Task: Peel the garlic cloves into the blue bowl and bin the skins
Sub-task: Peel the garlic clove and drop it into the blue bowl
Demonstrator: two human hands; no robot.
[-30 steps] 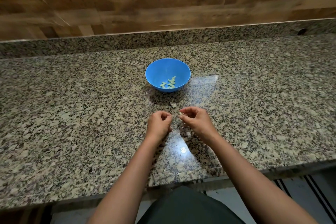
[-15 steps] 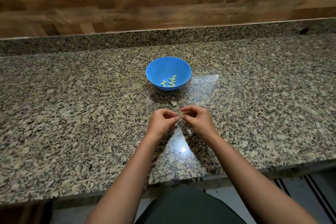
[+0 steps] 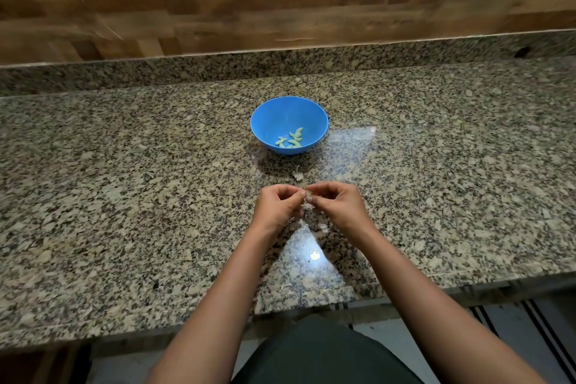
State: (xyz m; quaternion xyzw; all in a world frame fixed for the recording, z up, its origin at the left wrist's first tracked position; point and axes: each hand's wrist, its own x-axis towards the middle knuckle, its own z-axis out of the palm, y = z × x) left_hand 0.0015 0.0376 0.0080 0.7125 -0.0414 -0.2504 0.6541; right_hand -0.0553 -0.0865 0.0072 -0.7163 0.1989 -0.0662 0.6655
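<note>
Much of the frame is filled by the speckled granite counter [image 3: 124, 196]. No garlic bulb and no heap of unpeeled cloves can be made out on it, so how many are left cannot be told. No bin is seen anywhere in the frame, and the binning of the skins is judged not yet done.

Just above the centre, the blue bowl [image 3: 289, 115] is stood upright on the counter. Below it, at the centre, the left hand [image 3: 276, 207] and the right hand [image 3: 338, 206] are held close together above the counter, fingers curled, fingertips met over something small.

In the lower right of the bowl's inside, some four or five peeled cloves [image 3: 291, 140] are gathered, so part of the peeling is judged done.

Between bowl and hands, a scrap of skin [image 3: 297, 176] is left lying on the counter, to be cleared away later.

Smallest of all, a pale piece judged to be a garlic clove [image 3: 308, 196] is pinched from both sides by the fingertips of the two hands. Whether its skin is partly off cannot be told, and its peeling is judged the step in hand.
</note>
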